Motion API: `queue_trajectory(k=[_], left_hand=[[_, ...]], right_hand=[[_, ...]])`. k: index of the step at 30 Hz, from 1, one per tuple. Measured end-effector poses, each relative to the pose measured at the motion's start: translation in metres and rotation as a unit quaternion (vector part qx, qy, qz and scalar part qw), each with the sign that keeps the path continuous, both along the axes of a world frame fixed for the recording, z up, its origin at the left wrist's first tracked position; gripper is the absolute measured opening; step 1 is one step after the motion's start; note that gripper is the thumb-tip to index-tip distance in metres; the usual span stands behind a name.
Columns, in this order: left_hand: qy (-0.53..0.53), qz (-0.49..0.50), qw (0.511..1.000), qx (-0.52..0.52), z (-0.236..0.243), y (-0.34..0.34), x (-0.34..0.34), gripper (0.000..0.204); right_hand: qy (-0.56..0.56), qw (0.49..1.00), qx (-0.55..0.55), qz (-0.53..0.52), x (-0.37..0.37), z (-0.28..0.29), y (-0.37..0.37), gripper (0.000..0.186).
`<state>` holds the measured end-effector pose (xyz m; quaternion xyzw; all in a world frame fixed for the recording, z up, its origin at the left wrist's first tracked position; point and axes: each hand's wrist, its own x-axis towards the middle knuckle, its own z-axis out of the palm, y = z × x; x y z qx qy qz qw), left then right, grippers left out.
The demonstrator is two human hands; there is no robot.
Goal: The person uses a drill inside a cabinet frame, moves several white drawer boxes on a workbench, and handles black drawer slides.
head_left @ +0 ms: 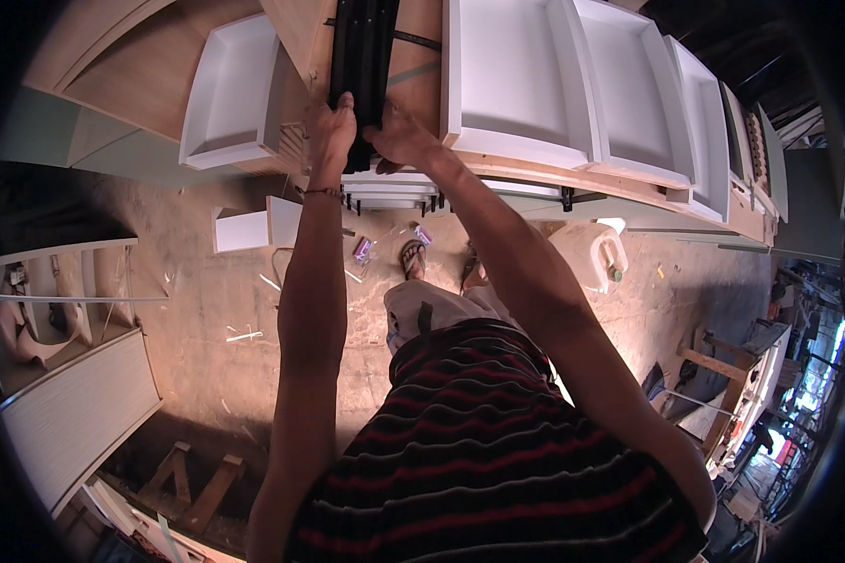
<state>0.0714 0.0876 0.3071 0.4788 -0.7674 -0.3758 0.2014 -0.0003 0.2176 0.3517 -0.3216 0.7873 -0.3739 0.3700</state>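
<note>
A set of long black metal drawer slides (364, 56) lies side by side on the wooden worktop, pointing away from me. My left hand (331, 133) is closed around their left edge near the close end, thumb on top. From the other side my right hand (404, 139) grips the same end, its fingers partly hidden. White drawer boxes flank the slides: one drawer box (230, 94) on the left, and a row of drawer boxes (521, 75) on the right. Just below my hands, white panels (385, 192) with black fittings show beneath the worktop edge.
On the floor sit a whitish plastic jug (591, 258), small purple packets (362, 250) and scattered white strips (244, 334). A white box-like piece (241, 232) stands under the worktop. Cabinet parts (84, 375) stand at left, a wooden frame (732, 375) at right.
</note>
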Motion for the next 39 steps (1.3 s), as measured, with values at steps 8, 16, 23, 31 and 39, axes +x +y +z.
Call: queue_trajectory(k=[8,16,23,31,39], left_hand=[[0.081,-0.029,0.995,-0.054,-0.003,0.011,0.038,0.055],[0.05,0.016,0.974,-0.22,-0.114,0.114,0.222,0.043],[-0.379,-0.219,0.845,0.307,-0.284,0.241,0.54,0.038],[-0.379,-0.123,0.812,0.426,-0.198,0.217,0.541,0.031],[-0.24,-0.27,0.898,0.25,-0.157,0.184,0.318,0.037]], right_hand=[[0.157,0.984,-0.087,0.026,0.03,0.018,0.093,0.052],[0.053,0.994,0.094,-0.006,0.103,-0.119,0.372,0.031],[-0.302,0.765,0.097,-0.561,0.244,-0.263,0.663,0.043],[-0.318,0.661,0.148,-0.664,0.414,-0.305,0.733,0.045],[-0.33,0.661,0.065,-0.67,0.435,-0.297,0.632,0.047]])
